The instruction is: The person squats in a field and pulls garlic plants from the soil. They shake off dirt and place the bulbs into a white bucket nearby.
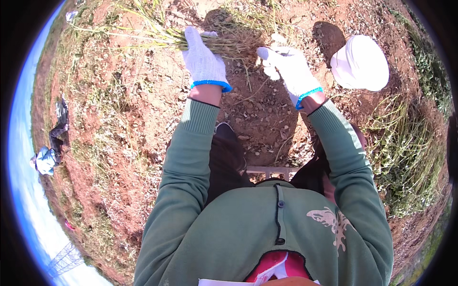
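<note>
My left hand, in a white knit glove with a blue cuff, grips a bundle of uprooted plants. Their green and yellow stems point left, and the tangled brown root ends lie to the right. At the root ends is my right hand, gloved alike, with its thumb and fingers curled around something pale and too small to name. A white plastic bucket is to the right of my right hand, on the reddish soil.
A heap of pulled green plants lies at the right. Dry leaves and stalks litter the soil. I sit on a low, pale slatted seat. Far off at the left are people, and a lattice tower rises at the lower left.
</note>
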`<state>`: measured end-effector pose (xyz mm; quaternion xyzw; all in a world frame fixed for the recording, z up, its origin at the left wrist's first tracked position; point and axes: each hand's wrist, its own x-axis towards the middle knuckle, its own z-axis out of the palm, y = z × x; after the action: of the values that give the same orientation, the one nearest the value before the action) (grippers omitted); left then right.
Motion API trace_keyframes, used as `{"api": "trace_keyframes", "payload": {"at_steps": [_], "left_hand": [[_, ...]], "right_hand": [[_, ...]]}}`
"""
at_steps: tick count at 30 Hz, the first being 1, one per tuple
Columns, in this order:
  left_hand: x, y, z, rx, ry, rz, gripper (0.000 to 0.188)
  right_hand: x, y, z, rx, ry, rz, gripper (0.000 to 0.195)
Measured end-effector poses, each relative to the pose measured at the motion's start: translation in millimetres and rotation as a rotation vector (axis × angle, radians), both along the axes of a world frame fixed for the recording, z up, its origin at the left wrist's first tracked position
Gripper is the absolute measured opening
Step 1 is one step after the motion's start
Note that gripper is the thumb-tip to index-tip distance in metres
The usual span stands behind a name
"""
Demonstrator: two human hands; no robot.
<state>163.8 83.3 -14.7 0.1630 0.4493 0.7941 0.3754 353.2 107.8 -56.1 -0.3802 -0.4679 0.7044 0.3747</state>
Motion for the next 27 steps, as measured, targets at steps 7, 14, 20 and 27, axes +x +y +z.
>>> {"api": "trace_keyframes", "payload": {"at_steps": [7, 14, 20, 27], "left_hand": [[-3, 5, -11, -0.096, -0.053, -0.029, 0.038], [16, -2, -11, -0.347, 0.062, 0.013, 0.042], [2, 9, -28, -0.267, 0.172, 0.065, 0.041], [-13, 8, -9, -0.220, 0.120, 0.081, 0.042]], "right_hand": [[16, 3, -4, -0.119, 0.027, 0.273, 0.023], [23, -15, 10, -0.140, -0.360, 0.234, 0.039], [34, -24, -26, 0.051, -0.711, 0.382, 0.041], [90, -12, 20, 0.075, -0.693, 0.263, 0.035]]}}
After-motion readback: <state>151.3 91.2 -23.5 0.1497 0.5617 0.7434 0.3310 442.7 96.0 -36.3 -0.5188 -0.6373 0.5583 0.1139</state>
